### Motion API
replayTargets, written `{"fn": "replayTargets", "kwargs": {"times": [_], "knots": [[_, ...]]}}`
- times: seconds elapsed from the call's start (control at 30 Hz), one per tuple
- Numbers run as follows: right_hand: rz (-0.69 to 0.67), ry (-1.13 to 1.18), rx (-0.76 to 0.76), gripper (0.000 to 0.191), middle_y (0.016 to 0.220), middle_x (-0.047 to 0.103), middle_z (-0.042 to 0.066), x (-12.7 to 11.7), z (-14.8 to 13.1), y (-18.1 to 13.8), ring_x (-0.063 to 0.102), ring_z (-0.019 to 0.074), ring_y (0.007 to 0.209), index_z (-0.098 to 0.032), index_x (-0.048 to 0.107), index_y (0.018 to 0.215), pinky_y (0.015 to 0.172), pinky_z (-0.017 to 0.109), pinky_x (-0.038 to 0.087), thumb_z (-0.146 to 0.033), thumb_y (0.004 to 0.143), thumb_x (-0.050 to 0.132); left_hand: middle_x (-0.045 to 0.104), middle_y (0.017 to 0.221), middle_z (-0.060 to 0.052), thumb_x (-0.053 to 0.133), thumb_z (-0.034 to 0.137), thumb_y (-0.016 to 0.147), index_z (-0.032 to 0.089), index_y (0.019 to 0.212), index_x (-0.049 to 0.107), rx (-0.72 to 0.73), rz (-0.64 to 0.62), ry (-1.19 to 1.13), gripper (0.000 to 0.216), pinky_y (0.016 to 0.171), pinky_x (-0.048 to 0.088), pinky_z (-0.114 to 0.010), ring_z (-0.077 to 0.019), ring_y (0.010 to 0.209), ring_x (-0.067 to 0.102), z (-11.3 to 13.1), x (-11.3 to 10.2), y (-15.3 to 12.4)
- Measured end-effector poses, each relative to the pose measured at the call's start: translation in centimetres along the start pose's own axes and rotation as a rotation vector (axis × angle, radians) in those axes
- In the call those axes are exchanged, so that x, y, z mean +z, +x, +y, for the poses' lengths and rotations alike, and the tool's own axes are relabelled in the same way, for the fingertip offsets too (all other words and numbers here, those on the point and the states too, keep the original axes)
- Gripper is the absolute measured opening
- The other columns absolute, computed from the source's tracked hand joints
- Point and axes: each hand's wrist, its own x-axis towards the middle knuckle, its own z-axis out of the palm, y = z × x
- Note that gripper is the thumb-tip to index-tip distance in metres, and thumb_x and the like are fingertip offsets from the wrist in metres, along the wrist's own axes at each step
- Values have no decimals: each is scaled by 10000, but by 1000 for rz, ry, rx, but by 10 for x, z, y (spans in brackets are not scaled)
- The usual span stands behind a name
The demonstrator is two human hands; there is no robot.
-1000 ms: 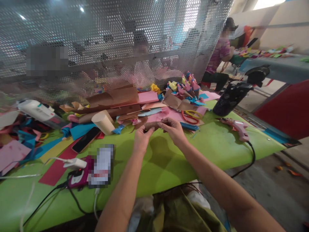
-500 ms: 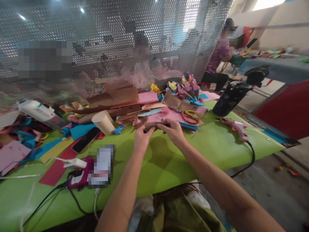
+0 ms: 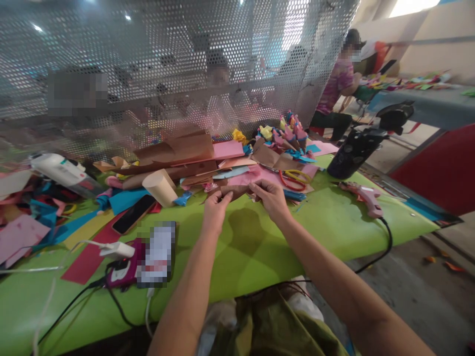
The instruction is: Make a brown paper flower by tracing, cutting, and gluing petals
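Observation:
Both my hands hold one small piece of brown paper (image 3: 235, 192) just above the green table (image 3: 326, 222). My left hand (image 3: 215, 211) pinches its left end with thumb and fingers closed. My right hand (image 3: 271, 199) pinches the right end the same way. The piece is partly hidden behind my fingers. Right behind it lie pink sheets (image 3: 256, 176), more brown paper (image 3: 178, 148) and a pair of scissors (image 3: 295, 179) with red and yellow handles.
A cream paper cone (image 3: 160, 187) and a black phone (image 3: 133, 213) lie to the left, with a white glue gun (image 3: 61, 171) and coloured scraps. A pink glue gun (image 3: 363, 196) and its cable are at right. A perforated metal screen (image 3: 166, 64) stands behind; a seated person (image 3: 339, 89) works beyond.
My hands have shifted slightly up and away, still pinching the brown piece; the right hand has moved a little right along it.

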Motion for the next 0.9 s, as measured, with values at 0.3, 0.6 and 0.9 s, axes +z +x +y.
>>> {"fn": "replayTargets", "kwargs": {"times": [0.3,0.6,0.9], "knots": [[50,59,21,378,592,603,-10,0,0,-1,467,100,495,-191,662,694,478,246,385,-554,696,766,612,595,16,772,436,693,193,903,782,27,22,-10,322,541,334,-229,-113,557,475,1,2,1],[22,79,-2,329,621,613,-24,2,-8,-4,491,105,522,-203,696,809,499,246,423,-493,677,781,591,613,35,757,420,720,185,939,759,5,-59,-47,321,470,255,-225,-73,469,351,5,2,-1],[125,143,52,238,649,623,-25,-3,-6,2,459,97,489,-220,635,787,475,249,392,-398,647,712,679,1081,-61,802,346,751,279,1155,742,380,-188,357,413,916,464,-341,-222,974,604,-2,4,-2]]}}
